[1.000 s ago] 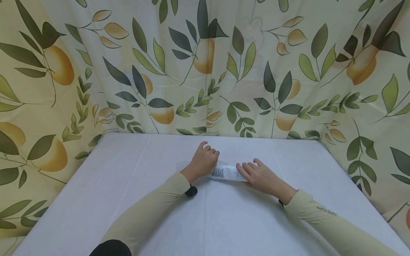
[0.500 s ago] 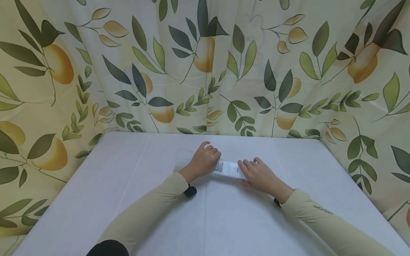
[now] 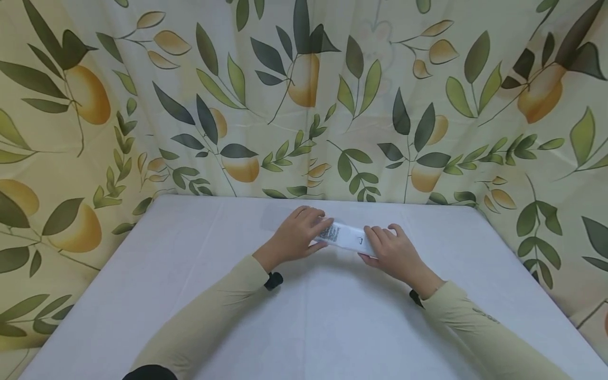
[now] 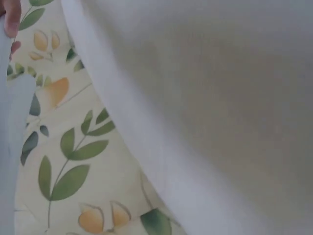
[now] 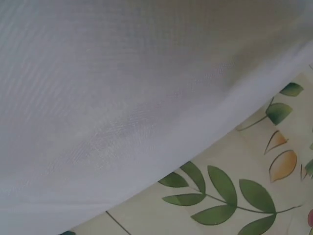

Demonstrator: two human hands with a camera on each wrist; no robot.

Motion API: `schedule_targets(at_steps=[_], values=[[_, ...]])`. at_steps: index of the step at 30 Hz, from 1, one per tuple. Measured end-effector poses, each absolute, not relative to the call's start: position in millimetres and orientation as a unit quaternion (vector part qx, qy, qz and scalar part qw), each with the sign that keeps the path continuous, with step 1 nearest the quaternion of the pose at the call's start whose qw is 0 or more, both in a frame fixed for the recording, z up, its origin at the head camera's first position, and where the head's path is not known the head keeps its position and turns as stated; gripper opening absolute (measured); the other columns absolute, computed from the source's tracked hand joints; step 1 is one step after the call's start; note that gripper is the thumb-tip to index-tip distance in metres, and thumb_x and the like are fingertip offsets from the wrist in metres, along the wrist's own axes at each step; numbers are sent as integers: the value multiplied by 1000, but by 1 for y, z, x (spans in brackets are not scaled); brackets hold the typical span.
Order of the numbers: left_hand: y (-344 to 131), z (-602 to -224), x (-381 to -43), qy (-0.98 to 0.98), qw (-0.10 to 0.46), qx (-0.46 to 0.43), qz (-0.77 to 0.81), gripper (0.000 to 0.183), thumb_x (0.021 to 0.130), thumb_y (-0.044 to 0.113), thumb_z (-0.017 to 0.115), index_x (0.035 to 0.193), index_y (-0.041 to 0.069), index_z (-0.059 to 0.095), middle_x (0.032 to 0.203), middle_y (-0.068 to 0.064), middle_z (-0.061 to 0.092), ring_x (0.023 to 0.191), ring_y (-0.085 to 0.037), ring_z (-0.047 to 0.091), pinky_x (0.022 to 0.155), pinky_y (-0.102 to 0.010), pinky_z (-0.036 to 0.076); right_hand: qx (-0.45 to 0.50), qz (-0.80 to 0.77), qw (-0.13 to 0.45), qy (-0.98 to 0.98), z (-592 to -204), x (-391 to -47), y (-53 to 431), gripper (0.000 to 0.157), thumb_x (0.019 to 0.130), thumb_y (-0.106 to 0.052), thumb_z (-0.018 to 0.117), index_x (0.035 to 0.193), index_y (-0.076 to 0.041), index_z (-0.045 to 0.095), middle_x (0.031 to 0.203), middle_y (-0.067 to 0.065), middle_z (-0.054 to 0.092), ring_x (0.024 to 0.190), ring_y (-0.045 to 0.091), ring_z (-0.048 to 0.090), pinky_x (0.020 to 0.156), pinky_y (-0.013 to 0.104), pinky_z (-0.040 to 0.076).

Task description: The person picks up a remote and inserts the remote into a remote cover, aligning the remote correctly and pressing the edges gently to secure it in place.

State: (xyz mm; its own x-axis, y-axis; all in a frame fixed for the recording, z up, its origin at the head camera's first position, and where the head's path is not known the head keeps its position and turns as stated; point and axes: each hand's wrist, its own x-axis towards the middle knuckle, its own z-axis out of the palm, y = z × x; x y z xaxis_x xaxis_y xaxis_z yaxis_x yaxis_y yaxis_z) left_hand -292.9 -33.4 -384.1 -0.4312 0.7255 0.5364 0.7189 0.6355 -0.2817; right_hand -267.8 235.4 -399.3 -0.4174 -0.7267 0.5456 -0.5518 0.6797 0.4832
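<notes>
A slim white packet with dark printed text is held over the far half of the table in the head view. Clear plastic film stretches leftward from behind my left hand. The left hand grips the packet's left part, with thumb and fingers parted around it. At the other end, my right hand pinches the packet, its fingers on top and thumb below. Fingertips and a pale strip of the packet show at the edge of the left wrist view. No hand shows in the right wrist view.
The table wears a white cloth. Behind and around it hangs a curtain printed with leaves and fruit. A dark wrist device sits under the left wrist, and another under the right.
The packet has risen slightly away from me and tilts down to the right more. My left hand has shifted its grip, its fingers spreading from a tighter curl. The right hand moved slightly right.
</notes>
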Motion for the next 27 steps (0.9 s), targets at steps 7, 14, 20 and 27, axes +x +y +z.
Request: schedule_targets(at_steps=[7,14,20,27], values=[[-41,-376,-292,-849,326,-407,80,67,77,42,74,134,16,51,121,-4,63,113,-18,59,108,-41,38,390,-97,398,-825,-391,-266,240,56,87,-48,58,108,4,59,91,18,67,75,29,67,67,48,55],[-45,-377,-288,-851,309,-423,40,68,75,46,75,129,10,55,118,-1,65,108,-15,62,107,-38,40,414,-63,424,-803,-393,-268,242,61,98,-50,34,106,4,61,89,17,66,75,28,65,66,47,54],[-50,-374,-288,-839,281,-466,-27,66,76,44,75,128,10,55,119,0,64,109,-13,60,109,-39,37,435,-34,440,-785,-393,-268,243,64,99,-50,28,105,4,62,87,17,67,74,27,65,68,46,54],[-51,-372,-284,-825,269,-494,-59,62,76,40,76,127,9,56,117,0,66,107,-12,61,109,-41,37,458,-23,444,-770,-391,-270,241,60,99,-47,30,106,3,62,88,16,67,73,27,65,70,46,54]])
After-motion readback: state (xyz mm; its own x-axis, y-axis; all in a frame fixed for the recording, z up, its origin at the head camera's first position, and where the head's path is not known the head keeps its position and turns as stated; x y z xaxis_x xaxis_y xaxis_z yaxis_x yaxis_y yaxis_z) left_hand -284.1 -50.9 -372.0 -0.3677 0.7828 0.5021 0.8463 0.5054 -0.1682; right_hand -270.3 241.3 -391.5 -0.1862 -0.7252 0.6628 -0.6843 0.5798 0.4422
